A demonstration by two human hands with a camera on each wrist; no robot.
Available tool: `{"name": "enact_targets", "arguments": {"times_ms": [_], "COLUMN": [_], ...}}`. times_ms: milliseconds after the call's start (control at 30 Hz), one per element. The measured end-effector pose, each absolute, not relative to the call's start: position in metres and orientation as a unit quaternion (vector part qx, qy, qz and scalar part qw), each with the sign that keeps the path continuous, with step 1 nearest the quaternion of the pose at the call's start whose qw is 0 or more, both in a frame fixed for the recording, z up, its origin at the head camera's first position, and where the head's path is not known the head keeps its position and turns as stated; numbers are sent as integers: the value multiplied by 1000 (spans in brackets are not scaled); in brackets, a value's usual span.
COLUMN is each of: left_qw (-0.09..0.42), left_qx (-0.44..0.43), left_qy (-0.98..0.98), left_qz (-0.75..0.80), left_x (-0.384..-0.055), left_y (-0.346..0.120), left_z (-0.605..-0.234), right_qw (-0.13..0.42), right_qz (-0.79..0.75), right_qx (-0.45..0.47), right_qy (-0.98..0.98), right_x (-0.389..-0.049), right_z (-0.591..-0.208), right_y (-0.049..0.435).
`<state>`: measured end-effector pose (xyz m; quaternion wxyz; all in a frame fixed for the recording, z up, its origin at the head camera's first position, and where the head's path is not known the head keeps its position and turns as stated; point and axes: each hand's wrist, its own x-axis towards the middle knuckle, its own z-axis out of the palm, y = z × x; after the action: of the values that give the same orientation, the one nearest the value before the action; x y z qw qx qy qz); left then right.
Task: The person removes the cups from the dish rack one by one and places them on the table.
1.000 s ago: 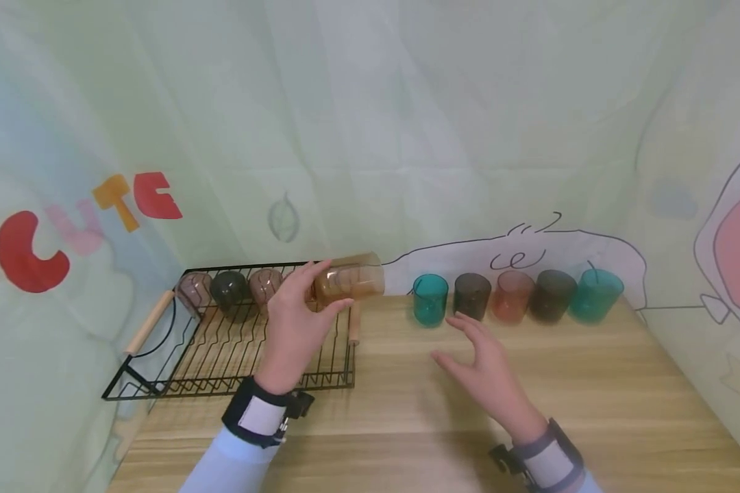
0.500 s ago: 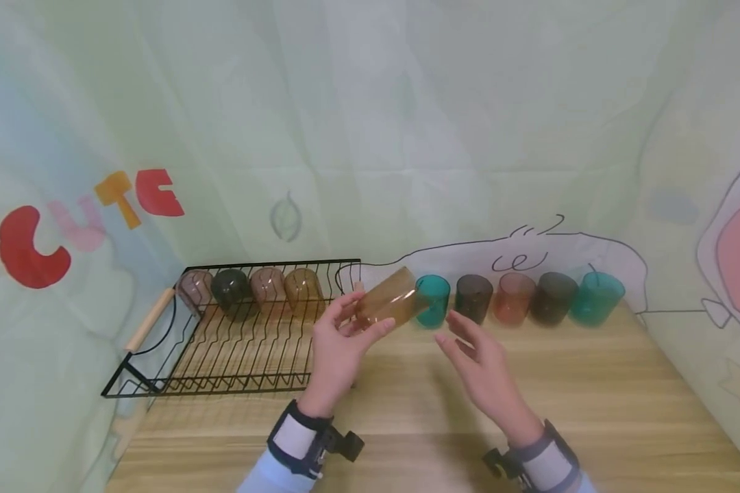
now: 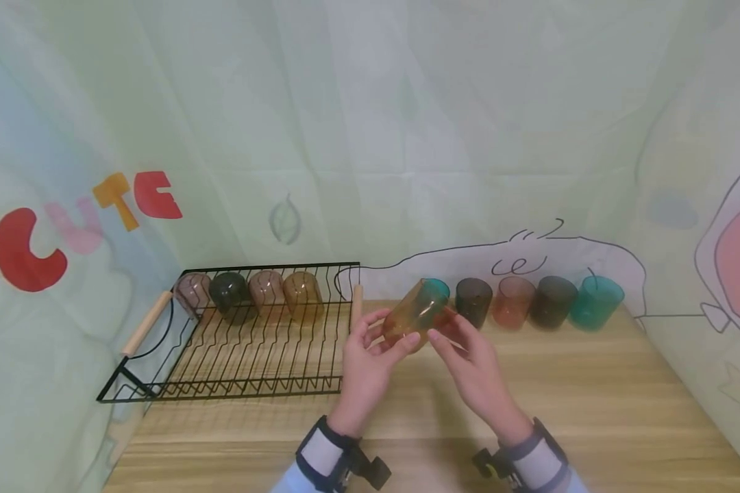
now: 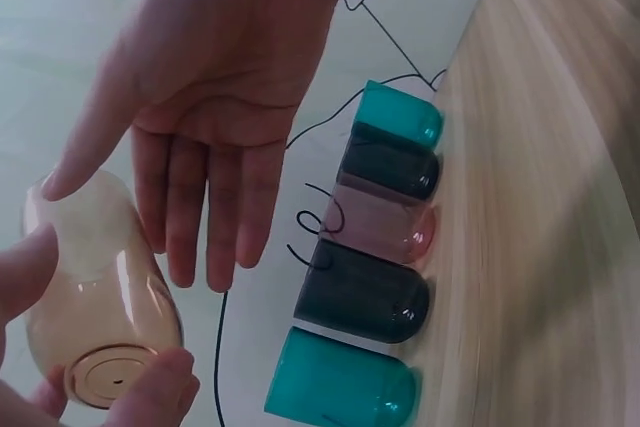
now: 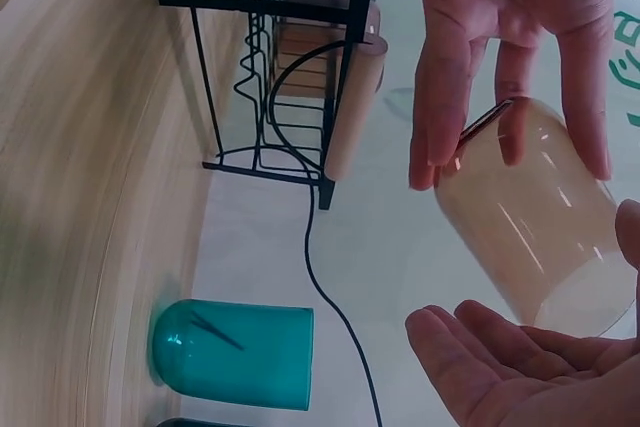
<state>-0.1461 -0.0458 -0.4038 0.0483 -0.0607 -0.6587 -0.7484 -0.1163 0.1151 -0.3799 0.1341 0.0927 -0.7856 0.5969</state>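
Note:
My left hand (image 3: 365,376) grips a clear amber drinking glass (image 3: 407,316) near its base, above the table between the rack and the row of glasses. The glass is tilted on its side, its mouth toward the right hand. My right hand (image 3: 481,376) is at the mouth end, its fingers extended. In the left wrist view, the right thumb lies right at the rim and the straight fingers run beside the wall of the glass. From the right wrist view, the left fingers and thumb straddle the base, while the right hand (image 5: 540,372) lies beneath the rim.
A black wire dish rack (image 3: 247,394) with wooden handles stands at left. Several upside-down glasses line its back, including another amber glass (image 3: 303,296). Along the table's back right is a row of upright glasses: teal (image 5: 240,352), dark grey (image 3: 553,301) and pink (image 3: 514,302).
The left hand has carried the amber glass rightward from the rack and tilted it, mouth lower right. The right hand, formerly apart from the glass, now meets its rim.

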Motion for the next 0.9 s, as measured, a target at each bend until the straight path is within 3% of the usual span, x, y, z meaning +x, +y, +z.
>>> {"name": "enact_targets", "arguments": {"times_ms": [233,500,900], "left_qw": [13,-9,-17], "left_qx": [-63,-89,-83], "left_qy": [-673,-666,-696], "left_qz": [-737,-741,-713], "left_x": [-137,-127,-139], "left_y": [-41,-36,-30], "left_z": [-401,-391,-422], "right_qw": [131,126,163], "right_qz": [613,638,602], "right_qx": [78,87,96], "right_qy": [-775,-755,-776], "right_x": [-112,-127,-119], "right_z": [-371,-393,-384], "right_y": [112,119,116]}}
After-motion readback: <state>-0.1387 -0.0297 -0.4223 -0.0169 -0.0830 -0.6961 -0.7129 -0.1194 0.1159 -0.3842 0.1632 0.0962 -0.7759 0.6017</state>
